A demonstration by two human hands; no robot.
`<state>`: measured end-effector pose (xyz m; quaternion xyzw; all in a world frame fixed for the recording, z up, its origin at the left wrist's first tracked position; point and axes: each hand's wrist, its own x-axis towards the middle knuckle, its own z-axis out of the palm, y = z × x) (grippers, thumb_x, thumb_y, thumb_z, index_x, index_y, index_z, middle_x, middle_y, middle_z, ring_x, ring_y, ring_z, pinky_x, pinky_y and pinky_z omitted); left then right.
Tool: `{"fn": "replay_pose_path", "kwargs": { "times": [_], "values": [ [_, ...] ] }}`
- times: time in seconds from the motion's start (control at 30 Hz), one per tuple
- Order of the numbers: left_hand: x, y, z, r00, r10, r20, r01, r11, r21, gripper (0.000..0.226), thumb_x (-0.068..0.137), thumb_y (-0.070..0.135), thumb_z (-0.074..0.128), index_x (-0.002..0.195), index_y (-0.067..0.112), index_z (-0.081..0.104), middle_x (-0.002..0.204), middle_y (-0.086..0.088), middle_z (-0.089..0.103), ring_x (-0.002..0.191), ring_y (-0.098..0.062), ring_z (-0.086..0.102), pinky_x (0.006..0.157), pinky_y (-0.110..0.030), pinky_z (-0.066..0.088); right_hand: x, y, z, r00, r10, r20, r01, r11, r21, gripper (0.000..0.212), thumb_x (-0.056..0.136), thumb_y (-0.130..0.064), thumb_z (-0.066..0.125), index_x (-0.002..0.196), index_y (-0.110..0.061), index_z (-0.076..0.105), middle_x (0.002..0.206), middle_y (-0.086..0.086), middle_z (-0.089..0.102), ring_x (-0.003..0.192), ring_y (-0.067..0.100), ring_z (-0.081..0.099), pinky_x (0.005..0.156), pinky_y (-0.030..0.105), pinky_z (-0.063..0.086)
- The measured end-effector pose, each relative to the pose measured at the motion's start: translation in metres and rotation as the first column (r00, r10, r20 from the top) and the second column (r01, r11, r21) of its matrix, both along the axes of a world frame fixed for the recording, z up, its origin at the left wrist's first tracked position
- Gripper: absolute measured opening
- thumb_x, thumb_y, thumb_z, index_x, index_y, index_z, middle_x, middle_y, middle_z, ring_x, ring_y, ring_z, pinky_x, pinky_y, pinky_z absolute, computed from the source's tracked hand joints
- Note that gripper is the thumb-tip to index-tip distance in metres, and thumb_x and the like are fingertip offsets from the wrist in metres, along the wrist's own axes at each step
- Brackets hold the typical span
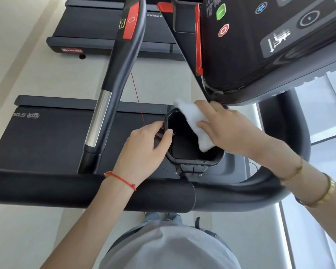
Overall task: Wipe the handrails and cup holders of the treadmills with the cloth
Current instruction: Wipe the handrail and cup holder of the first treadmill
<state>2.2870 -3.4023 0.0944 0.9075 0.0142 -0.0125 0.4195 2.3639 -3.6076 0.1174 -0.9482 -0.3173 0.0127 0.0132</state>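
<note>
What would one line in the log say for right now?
step: wiping cup holder | right hand: presses cloth on rim | left hand: steadies holder | handrail: untouched

The near treadmill belt [52, 140] bears pale letters, seen upside down, that read roughly "STA" beside a small oval logo; the rest is cut off. The far treadmill belt [97, 26] shows inverted "TRAC" by the handrail, and its red end label [72, 50] is too blurred to read. The console [260, 41] carries green, red and fan symbols and tiny illegible print.
</note>
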Motion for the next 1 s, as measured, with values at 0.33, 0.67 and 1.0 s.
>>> {"fn": "replay_pose_path", "kwargs": {
  "times": [0.33,0.67,1.0],
  "values": [
    [0.0,-0.002,0.001,1.0,-0.008,0.025,0.007,0.999,0.039,0.03,0.099,0.036,0.046,0.078,0.014,0.048,0.068,-0.001,0.054,0.061,-0.02,0.05,0.058,-0.036,0.042,0.018,0.041,-0.004,0.984,0.161,0.081,-0.155,0.985,-0.08,0.04,0.1,-0.044,0.035,0.131,-0.019,0.042,0.103,-0.002,0.057,0.08,0.026,0.062,0.055,0.033,0.035],
    [0.0,-0.001,0.004,1.0,-0.014,0.002,0.014,1.0,0.018,0.029,0.1,0.039,0.045,0.102,0.019,0.065,0.084,0.006,0.068,0.079,-0.016,0.064,0.076,-0.042,0.054,-0.014,0.005,0.003,0.973,-0.182,-0.141,0.198,0.974,0.11,0.043,0.099,-0.031,0.044,0.136,-0.013,0.034,0.108,0.013,0.054,0.082,0.04,0.058,0.069,0.042,0.046],
    [0.0,-0.004,0.004,0.999,-0.014,0.031,0.012,0.998,0.064,0.031,0.101,0.037,0.044,0.1,0.013,0.064,0.081,0.002,0.065,0.075,-0.019,0.061,0.074,-0.044,0.052,-0.031,-0.003,-0.008,0.747,-0.38,-0.545,0.576,0.779,0.247,0.043,0.097,-0.034,0.051,0.12,-0.002,0.032,0.073,0.002,0.051,0.063,0.015,0.052,0.051,0.025,0.032]
  ]
}}
